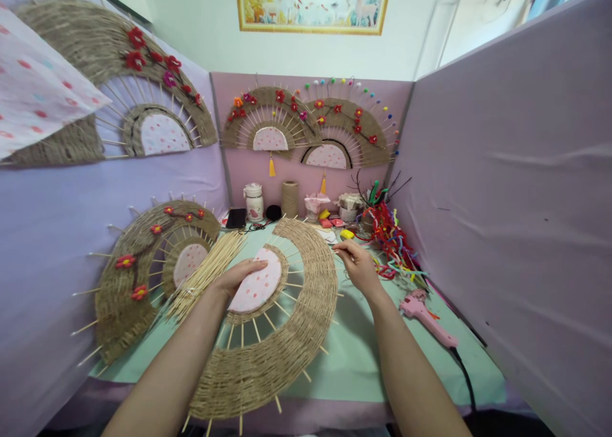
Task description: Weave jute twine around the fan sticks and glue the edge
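A woven straw fan with a pink dotted half-round centre lies flat on the green table mat. My left hand rests flat on the pink centre, fingers stretched out. My right hand is at the fan's far right edge, fingers pinched together on something thin that I cannot make out, near the stick ends.
A bundle of bamboo sticks lies left of the fan. A finished flowered fan leans on the left wall. A pink glue gun and coloured pipe cleaners lie at right. Twine spool, jar and small items stand at the back.
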A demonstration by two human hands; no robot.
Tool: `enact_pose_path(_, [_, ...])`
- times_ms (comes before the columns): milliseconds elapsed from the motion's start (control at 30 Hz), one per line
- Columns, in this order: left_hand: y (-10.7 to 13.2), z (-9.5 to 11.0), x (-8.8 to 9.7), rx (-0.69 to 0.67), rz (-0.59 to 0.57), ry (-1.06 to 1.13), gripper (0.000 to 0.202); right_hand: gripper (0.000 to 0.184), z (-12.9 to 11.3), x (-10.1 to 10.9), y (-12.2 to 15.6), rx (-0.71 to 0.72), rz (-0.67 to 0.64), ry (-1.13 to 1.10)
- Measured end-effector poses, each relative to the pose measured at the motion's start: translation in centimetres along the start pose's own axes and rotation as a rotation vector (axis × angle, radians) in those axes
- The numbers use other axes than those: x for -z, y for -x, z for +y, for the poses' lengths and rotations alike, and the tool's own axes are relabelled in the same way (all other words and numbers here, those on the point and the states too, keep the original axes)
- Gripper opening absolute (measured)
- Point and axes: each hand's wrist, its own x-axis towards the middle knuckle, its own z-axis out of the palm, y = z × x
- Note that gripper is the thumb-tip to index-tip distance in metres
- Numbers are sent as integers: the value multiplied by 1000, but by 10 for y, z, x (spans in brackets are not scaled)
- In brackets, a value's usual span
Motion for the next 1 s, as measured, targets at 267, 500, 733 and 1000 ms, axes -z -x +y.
enact_pose_path(267, [6,-2,-5,6,-28,-58,23,14,-2,4,0,159,95,115])
enact_pose_path(500, [3,-7,-8,-1,-56,-105,28,15,0,9,-1,169,90,121])
enact_pose_path(733, [3,-8,-7,-14,-100,-129,30,17,3,9,-1,-81,38,30])
enact_pose_path(1000, [-2,-11,-5,-7,-220,-108,43,22,7,6,-1,-278,-85,-83])
